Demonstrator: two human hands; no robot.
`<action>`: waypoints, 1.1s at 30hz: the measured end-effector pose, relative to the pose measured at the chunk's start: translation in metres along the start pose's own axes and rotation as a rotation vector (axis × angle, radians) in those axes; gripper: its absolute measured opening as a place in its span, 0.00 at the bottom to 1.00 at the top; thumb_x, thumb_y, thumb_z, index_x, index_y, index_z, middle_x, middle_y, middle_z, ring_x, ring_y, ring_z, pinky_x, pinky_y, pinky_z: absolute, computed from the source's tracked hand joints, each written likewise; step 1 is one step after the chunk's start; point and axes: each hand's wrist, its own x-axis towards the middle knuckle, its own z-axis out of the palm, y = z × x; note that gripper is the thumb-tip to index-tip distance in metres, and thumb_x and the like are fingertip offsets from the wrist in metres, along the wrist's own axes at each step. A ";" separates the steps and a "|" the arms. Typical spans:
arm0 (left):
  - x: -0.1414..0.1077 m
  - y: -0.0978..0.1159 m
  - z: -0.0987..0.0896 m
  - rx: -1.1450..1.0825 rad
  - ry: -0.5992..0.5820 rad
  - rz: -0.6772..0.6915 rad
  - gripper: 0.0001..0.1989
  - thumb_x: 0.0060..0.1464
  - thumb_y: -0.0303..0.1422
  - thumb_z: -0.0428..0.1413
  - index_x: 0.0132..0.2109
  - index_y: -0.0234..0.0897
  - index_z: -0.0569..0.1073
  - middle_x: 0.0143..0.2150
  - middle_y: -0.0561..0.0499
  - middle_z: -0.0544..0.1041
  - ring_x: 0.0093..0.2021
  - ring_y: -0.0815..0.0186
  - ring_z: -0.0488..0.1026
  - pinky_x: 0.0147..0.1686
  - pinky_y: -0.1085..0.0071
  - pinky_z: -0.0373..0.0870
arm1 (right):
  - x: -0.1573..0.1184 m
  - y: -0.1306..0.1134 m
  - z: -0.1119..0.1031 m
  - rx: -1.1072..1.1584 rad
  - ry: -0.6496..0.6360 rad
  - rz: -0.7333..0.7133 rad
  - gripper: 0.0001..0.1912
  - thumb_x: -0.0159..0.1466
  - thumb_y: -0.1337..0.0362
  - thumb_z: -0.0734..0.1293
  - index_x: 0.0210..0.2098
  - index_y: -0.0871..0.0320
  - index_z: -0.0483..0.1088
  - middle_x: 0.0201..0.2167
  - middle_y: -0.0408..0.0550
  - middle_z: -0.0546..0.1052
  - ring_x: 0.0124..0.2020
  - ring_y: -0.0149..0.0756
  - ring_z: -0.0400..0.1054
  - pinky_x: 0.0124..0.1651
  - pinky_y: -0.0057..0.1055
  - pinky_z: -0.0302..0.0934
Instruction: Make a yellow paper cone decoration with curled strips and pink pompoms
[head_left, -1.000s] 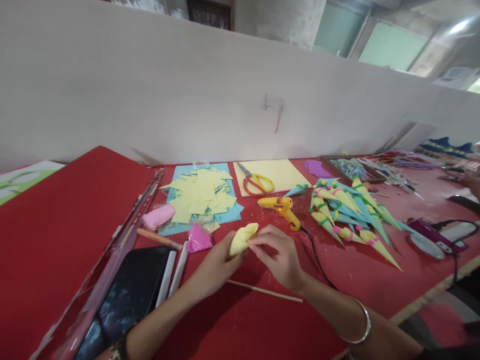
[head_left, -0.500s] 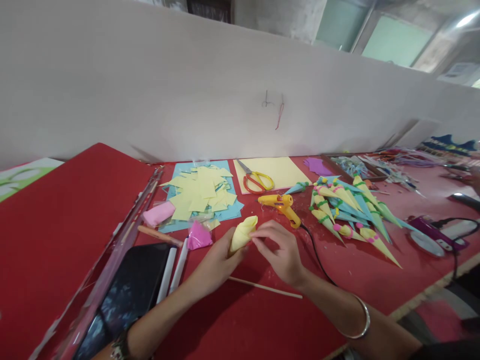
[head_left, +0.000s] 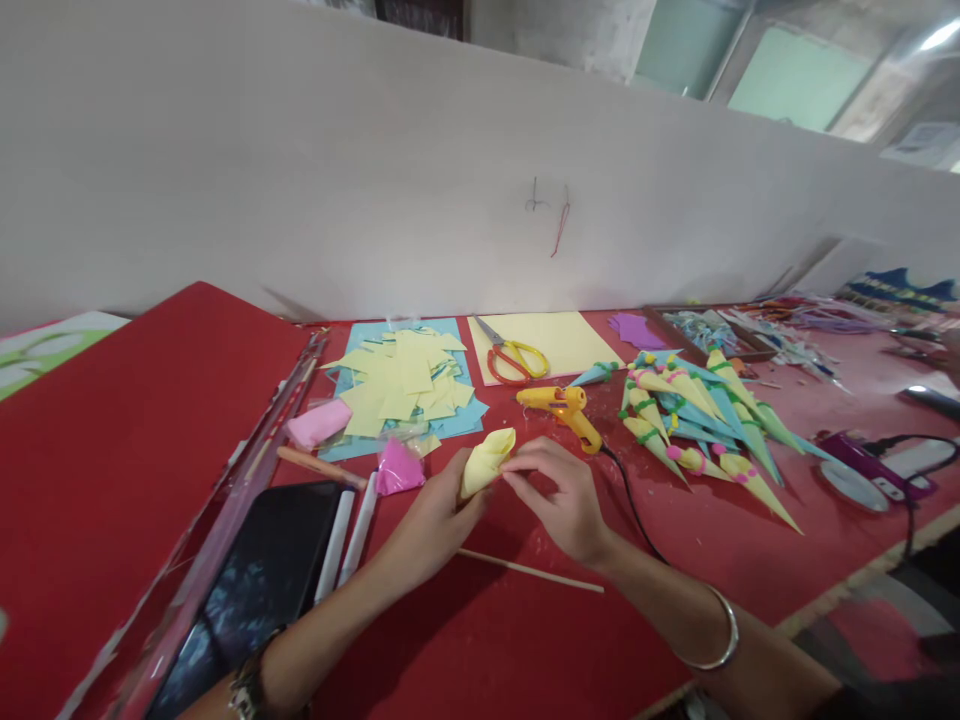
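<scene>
Wrapped round a rolled yellow paper cone (head_left: pixel 484 464), my left hand (head_left: pixel 442 520) holds it tilted, with its open end up. The thumb and index finger of my right hand (head_left: pixel 559 495) pinch together at the right edge of the cone, where its paper flap folds over. Below both hands, a thin wooden stick (head_left: pixel 532 573) lies on the red table. A yellow glue gun (head_left: pixel 562 407) rests just beyond my right hand, and a pink packet (head_left: pixel 399 467) lies left of my left hand.
Cut yellow paper pieces (head_left: pixel 401 375) lie heaped on blue sheets. Scissors (head_left: pixel 514 357) sit on a cream sheet (head_left: pixel 581 340). Finished paper cones (head_left: pixel 690 405) pile up at right. The glue gun's cord (head_left: pixel 630 495) runs past my right forearm. A black phone-like slab (head_left: pixel 262 570) lies at left.
Both hands stay in nearly the same place on the paper cone. The view has shifted very slightly; nothing was picked up or let go.
</scene>
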 end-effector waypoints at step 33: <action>0.001 0.004 -0.003 0.196 -0.019 0.011 0.10 0.53 0.32 0.45 0.43 0.36 0.61 0.36 0.51 0.70 0.34 0.65 0.68 0.33 0.71 0.64 | 0.002 -0.001 0.001 -0.046 -0.021 0.063 0.05 0.57 0.69 0.62 0.25 0.58 0.67 0.25 0.44 0.69 0.27 0.30 0.64 0.31 0.26 0.60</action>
